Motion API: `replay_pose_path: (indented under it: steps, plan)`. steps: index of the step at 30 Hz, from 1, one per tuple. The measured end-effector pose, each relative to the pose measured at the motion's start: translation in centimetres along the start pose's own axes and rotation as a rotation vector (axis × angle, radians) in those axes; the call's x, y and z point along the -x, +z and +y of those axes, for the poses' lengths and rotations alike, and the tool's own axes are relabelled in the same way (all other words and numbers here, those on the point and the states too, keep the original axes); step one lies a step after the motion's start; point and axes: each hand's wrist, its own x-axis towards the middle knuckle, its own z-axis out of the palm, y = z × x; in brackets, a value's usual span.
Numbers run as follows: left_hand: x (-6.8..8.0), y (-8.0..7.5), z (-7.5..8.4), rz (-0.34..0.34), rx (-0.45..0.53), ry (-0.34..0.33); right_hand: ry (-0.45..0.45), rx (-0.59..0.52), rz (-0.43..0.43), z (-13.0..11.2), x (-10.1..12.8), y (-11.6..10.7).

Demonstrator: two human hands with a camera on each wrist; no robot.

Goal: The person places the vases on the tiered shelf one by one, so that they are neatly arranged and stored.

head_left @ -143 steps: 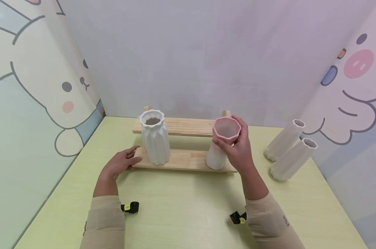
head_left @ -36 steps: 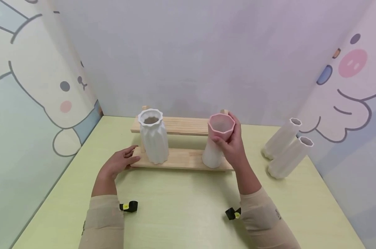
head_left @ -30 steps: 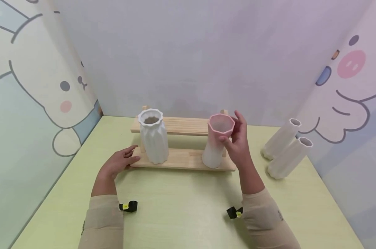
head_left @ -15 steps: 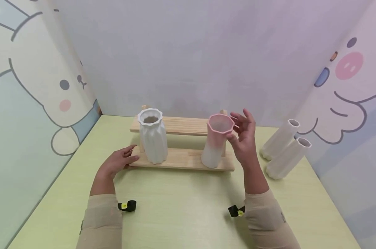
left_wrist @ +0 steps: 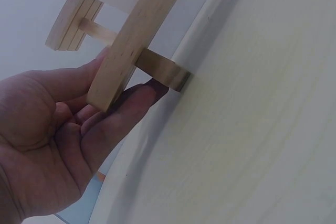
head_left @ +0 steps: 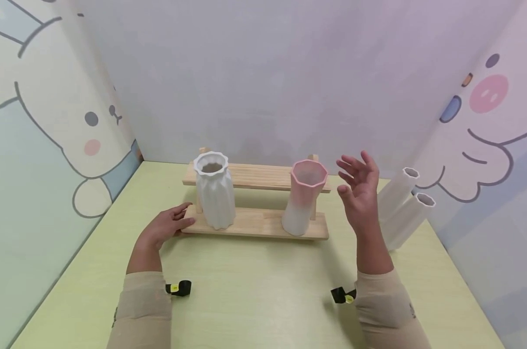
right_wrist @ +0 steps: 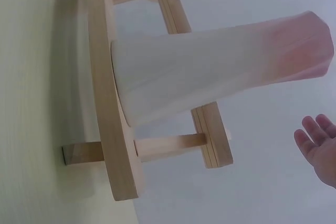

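Head, right hand: the right hand [head_left: 360,194] hung open in the air at 3 o'clock of the pink vase [head_left: 302,198], fingers spread, touching nothing.
Head, change: a second before, that hand was wrapped round the pink vase's rim; it had since let go and drawn off to the right.
Head, meaning: the pink vase stood upright on its own at the right end of the rack's [head_left: 254,224] lower shelf, so its placing looked finished.
Head, left hand: the left hand [head_left: 167,228] lay with relaxed fingers against the rack's left end, at 9 o'clock of the white vase [head_left: 214,191].
Head, rest: two white vases [head_left: 405,206] lay tilted on the table [head_left: 254,291] at 3 o'clock.
Left wrist: the fingers [left_wrist: 113,124] rested straight beneath the shelf edge [left_wrist: 134,40], steadying it.
Right wrist: the pink vase [right_wrist: 220,72] sat on the shelf [right_wrist: 113,129]; the fingertips [right_wrist: 315,140] were well apart from it.
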Motion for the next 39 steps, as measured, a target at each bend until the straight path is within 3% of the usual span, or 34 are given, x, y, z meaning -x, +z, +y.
replay_pose_path:
  steps: [24, 39]
  plan:
    - [0.0, 0.0, 0.0, -0.003, 0.018, -0.002, -0.044, 0.034, 0.028, -1.7, 0.8, -3.3]
    - [0.0, 0.1, 0.0, -0.001, 0.008, 0.003, -0.089, 0.039, 0.081, -3.9, 1.2, -6.6]
